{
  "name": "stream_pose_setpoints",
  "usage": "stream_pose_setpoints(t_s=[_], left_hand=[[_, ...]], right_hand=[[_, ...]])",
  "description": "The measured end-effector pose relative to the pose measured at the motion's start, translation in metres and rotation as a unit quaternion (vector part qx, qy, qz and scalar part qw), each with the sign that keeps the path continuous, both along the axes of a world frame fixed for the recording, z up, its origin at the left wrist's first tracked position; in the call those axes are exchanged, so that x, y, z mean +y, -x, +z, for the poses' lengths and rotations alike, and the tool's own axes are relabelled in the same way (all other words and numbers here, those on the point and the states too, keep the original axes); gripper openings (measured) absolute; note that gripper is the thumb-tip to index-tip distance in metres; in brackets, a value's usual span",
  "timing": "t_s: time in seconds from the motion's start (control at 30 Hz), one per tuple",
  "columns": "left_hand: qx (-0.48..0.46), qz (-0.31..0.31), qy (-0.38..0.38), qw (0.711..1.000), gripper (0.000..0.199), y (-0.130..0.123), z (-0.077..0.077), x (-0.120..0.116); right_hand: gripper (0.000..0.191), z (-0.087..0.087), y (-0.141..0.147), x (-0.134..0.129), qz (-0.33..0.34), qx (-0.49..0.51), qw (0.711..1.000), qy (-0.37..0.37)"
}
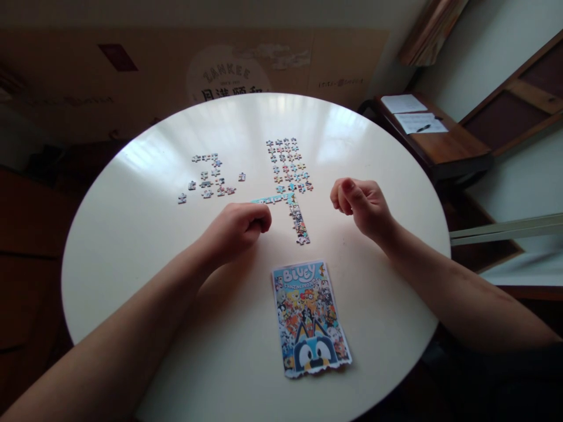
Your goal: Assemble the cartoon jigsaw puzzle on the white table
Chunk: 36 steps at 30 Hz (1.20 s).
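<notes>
Closed in a loose fist, my left hand (246,225) rests on the white table and partly covers the joined strip of puzzle edge (279,198). No piece shows in it. My right hand (358,202) is held to the right of the puzzle, its fingers curled and thumb pressed against them; whatever it holds, if anything, is hidden. The joined strip turns a corner and runs toward me as a narrow column (299,220). Loose puzzle pieces (285,158) lie in rows beyond it. A picture sheet (310,322) with a torn lower edge lies nearest me.
More loose puzzle pieces (211,181) are scattered on the left half of the round white table (132,264). A wooden side table (453,143) with papers and a pen (423,128) stands beyond at right. A large printed cardboard panel (153,76) stands behind.
</notes>
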<state>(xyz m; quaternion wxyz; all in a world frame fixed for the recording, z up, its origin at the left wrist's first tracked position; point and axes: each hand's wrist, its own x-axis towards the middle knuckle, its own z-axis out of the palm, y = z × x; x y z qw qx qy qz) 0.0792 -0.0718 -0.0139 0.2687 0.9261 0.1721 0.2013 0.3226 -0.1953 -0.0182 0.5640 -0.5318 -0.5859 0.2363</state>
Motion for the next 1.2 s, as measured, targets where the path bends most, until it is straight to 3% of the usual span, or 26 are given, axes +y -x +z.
stream_pose_setpoints(t_s=[0.27, 0.63, 1.0, 1.2], left_hand=[[-0.004, 0.005, 0.015, 1.0, 0.031, 0.0007, -0.0019, 0.0017], [0.001, -0.013, 0.018, 1.0, 0.025, 0.0023, 0.0001, 0.0018], [0.012, -0.029, 0.053, 0.998, 0.027, 0.005, 0.0021, -0.0017], [0.041, -0.041, 0.058, 0.997, 0.028, 0.0068, 0.005, -0.0071]], right_hand=[[0.067, 0.0009, 0.0028, -0.0013, 0.018, -0.009, 0.999, 0.03], [0.053, 0.0038, 0.0017, -0.0011, 0.014, 0.042, 0.995, 0.084], [0.047, 0.0009, -0.0012, -0.0039, 0.083, 0.101, 0.985, 0.112], [0.054, -0.0015, 0.0056, -0.0023, 0.049, 0.079, 0.985, 0.144]])
